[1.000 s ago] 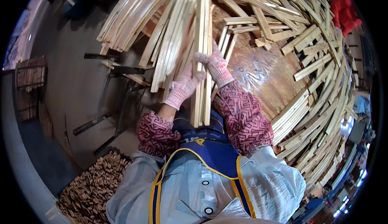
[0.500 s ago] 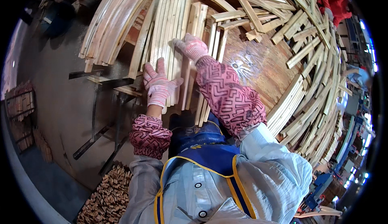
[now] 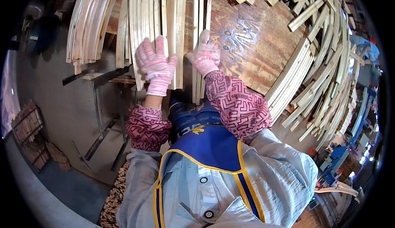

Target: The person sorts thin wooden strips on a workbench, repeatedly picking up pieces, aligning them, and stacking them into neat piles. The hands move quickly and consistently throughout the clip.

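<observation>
My left hand (image 3: 157, 66), in a pink-and-white knit glove, lies with spread fingers on a row of long pale wooden strips (image 3: 145, 12) set side by side. My right hand (image 3: 206, 57), gloved alike, rests open over a narrower group of strips (image 3: 200, 18) to the right. Its thumb points left and its fingers reach forward. A dark gap separates this group from a wider board (image 3: 180, 26) beside the left-hand row. Neither hand has its fingers wrapped round a strip.
Another stack of strips (image 3: 88, 26) lies at left, over dark metal supports (image 3: 109, 77). The worn plywood tabletop (image 3: 263, 51) shows at right, bordered by straight strips (image 3: 290, 71) and a loose heap (image 3: 329, 80). Short wood pieces (image 3: 111, 203) are piled below left.
My right hand has shifted right, off the main row and onto the narrower strips. My left hand stays on the row with its fingers spread. The view has shifted too.
</observation>
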A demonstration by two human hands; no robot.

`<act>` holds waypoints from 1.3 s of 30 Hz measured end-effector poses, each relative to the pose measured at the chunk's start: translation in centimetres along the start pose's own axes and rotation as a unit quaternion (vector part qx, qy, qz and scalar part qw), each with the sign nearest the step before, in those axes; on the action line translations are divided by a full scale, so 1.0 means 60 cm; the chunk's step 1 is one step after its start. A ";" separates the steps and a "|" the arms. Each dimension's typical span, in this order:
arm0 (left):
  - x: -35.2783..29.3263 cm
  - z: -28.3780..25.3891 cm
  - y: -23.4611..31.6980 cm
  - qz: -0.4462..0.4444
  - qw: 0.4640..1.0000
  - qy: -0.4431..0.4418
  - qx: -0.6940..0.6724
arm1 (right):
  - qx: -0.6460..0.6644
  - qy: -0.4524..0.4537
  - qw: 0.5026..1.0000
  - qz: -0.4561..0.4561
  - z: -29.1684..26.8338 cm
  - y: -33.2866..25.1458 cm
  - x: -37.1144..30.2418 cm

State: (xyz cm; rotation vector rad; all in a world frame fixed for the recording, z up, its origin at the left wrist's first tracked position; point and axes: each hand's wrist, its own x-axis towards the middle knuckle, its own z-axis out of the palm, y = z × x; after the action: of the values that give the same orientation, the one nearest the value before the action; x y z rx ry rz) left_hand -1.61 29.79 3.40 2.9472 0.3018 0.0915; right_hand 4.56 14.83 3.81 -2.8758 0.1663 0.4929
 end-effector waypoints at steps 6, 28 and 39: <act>0.039 -0.005 0.047 0.001 0.978 -0.161 0.131 | 0.038 -0.116 0.992 0.034 -0.068 0.101 0.008; 0.021 0.050 0.006 -0.031 0.999 -0.004 -0.020 | -0.032 0.204 0.941 0.267 -0.115 0.450 -0.028; 0.007 0.047 -0.031 -0.113 0.979 0.059 -0.157 | 0.319 -0.412 0.853 0.019 0.117 0.003 -0.063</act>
State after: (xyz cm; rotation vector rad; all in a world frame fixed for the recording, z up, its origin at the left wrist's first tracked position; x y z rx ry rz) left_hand -1.34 31.17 0.29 2.5806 0.5804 0.2573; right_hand -1.25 16.55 -1.38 -1.8243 0.1870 1.3251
